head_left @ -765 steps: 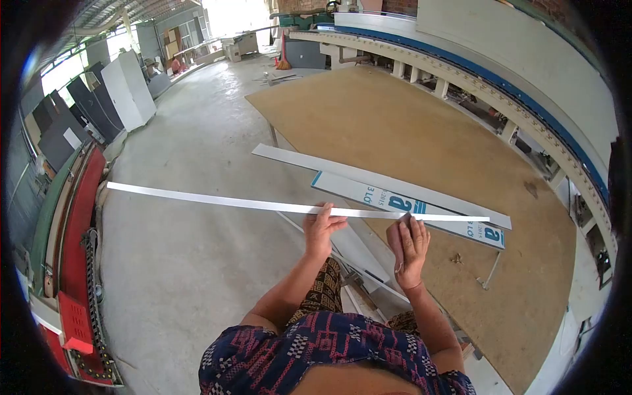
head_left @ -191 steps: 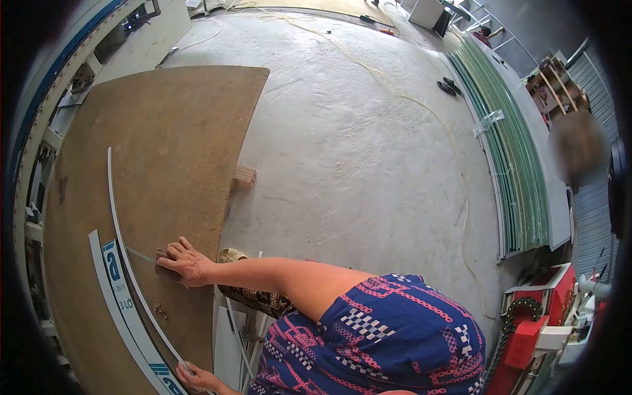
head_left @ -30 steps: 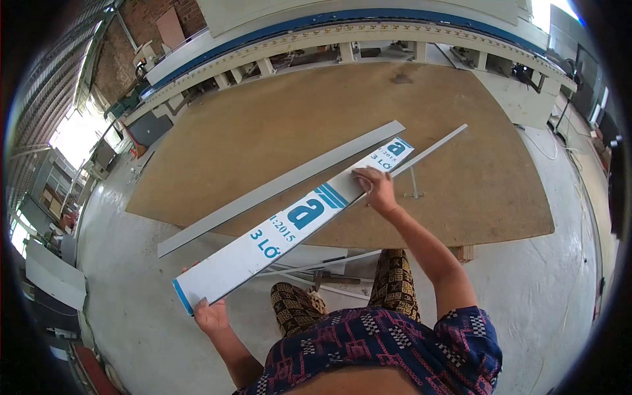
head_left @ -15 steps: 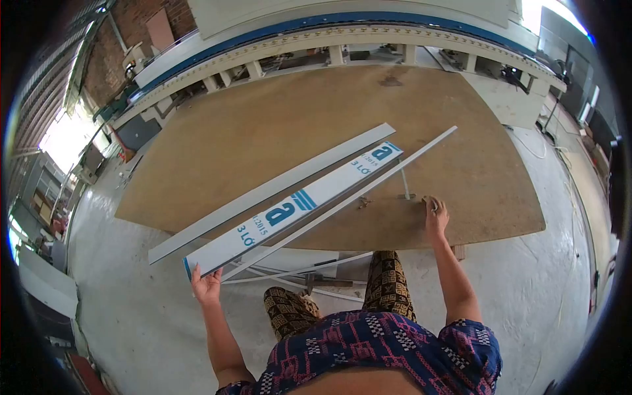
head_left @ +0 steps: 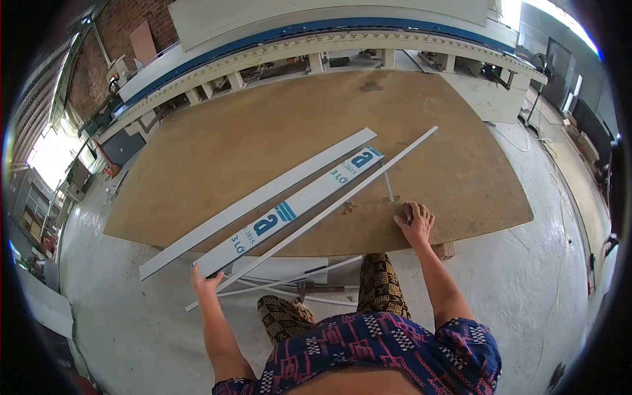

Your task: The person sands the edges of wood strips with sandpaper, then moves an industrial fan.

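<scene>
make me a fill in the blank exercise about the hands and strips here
The ____ hand grips the near end of the printed strip.
Its lettering is ____.
The printed strip lies ____ the wide plain strip and the narrow plain strip.

Missing words: left; blue; between

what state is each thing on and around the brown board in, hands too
printed strip: flat, near end overhanging
wide plain strip: flat, near end overhanging
narrow strip: laid diagonally, near end overhanging
brown board: stained near its far edge
left hand: gripping the printed strip's near end
right hand: at the board's near edge, fingers bent
</scene>
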### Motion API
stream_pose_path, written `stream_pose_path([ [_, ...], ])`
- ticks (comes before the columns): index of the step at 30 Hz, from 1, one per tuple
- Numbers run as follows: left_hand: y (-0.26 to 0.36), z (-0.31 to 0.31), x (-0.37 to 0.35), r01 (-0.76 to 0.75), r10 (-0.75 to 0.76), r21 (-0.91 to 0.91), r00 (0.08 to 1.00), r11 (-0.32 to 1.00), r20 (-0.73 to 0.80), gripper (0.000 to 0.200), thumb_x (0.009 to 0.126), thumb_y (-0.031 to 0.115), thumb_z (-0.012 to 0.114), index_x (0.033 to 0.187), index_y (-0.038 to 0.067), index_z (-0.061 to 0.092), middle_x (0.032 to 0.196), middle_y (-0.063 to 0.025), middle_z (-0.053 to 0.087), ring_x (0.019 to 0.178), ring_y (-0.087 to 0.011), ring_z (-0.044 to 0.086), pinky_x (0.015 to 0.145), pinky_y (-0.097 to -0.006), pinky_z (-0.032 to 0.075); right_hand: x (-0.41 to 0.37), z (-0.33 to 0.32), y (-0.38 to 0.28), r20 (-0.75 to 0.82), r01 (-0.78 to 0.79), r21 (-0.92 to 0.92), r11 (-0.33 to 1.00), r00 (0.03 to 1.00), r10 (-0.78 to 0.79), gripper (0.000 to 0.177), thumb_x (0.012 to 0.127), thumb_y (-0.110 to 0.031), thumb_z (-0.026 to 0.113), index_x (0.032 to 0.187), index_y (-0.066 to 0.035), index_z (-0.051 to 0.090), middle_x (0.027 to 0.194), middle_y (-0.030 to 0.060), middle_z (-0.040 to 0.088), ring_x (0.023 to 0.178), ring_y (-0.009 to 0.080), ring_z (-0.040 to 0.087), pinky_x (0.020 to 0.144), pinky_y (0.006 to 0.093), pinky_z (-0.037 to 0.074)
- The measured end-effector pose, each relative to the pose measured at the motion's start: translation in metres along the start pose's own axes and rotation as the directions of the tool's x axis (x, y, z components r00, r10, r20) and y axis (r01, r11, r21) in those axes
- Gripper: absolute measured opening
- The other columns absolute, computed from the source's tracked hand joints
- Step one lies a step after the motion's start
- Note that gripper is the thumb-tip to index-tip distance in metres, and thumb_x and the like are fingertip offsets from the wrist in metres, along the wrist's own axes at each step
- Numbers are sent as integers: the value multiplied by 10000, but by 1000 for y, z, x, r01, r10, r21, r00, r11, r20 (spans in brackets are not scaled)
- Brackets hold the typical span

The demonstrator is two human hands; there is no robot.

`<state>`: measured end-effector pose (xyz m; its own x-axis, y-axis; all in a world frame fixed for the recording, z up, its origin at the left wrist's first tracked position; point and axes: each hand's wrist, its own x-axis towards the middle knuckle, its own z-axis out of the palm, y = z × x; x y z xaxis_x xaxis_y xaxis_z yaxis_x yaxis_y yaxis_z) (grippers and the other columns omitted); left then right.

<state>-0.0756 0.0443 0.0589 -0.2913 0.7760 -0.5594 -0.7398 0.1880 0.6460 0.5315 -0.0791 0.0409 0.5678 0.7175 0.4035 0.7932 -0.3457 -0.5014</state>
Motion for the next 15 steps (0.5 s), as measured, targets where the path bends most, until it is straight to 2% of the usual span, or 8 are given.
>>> stream_pose_path([
  [2,1,-1,0,16,-16,-32,1000,999,-19,495,835,373,478,1225,73,430,1296,-121,382,1189,-301,340,963,-530,239,-1,-2,-2,74,-12,-8,1000,997,13,785,624,-427,718,1264,-135,369,1250,129,390,1212,279,307,989,448,182],
  [5,3,5,-17,-69,77,106,994,992,-77,533,817,407,506,1213,59,433,1321,-131,348,1211,-298,311,969,-541,222,1,-13,-7,243,-22,-18,1000,970,26,1012,552,-503,747,1353,-156,234,1365,160,249,1291,301,185,1018,497,117],
  [8,-1,0,-9,-202,208,122,977,972,-40,641,808,451,513,1304,85,339,1362,-131,300,1263,-311,246,999,-541,172,11,-22,4,440,13,-24,1000,898,-1,1147,500,-562,754,1389,-170,143,1422,184,124,1327,322,86,1030,531,65],
  [10,-9,14,-14,-212,209,-15,973,977,-94,727,789,498,522,1352,131,243,1377,-135,272,1293,-313,180,1022,-528,127,23,-33,8,577,3,-5,1000,817,1,1192,481,-587,753,1396,-169,113,1434,192,74,1333,330,52,1035,541,45],
  [11,-16,24,-17,-218,208,-84,971,972,-119,773,780,521,526,1376,155,195,1385,-137,258,1308,-314,146,1033,-522,104,26,-37,4,579,24,-34,999,815,0,1150,499,-580,748,1389,-161,153,1429,193,95,1331,330,62,1030,547,62],
  [13,-34,40,-40,-203,199,2,964,979,174,841,764,587,504,1394,177,126,1404,-137,230,1325,-319,82,1035,-528,65,34,-52,-11,580,62,-95,994,815,4,1067,534,-565,739,1374,-145,232,1420,197,137,1326,331,84,1022,560,97],
  [14,-46,52,-57,-201,176,47,931,979,319,875,755,619,493,1402,188,92,1414,-137,217,1334,-322,50,1035,-531,45,41,-51,-19,525,103,-65,993,850,-54,987,567,-539,731,1347,-128,288,1411,197,164,1317,336,114,1022,548,122],
  [15,-56,71,-79,-125,83,76,910,989,407,865,757,643,463,1401,193,102,1417,-135,213,1337,-317,26,1027,-543,10,45,-47,-32,465,143,-40,989,879,-108,908,601,-513,723,1320,-111,343,1402,197,191,1307,341,144,1023,537,148],
])
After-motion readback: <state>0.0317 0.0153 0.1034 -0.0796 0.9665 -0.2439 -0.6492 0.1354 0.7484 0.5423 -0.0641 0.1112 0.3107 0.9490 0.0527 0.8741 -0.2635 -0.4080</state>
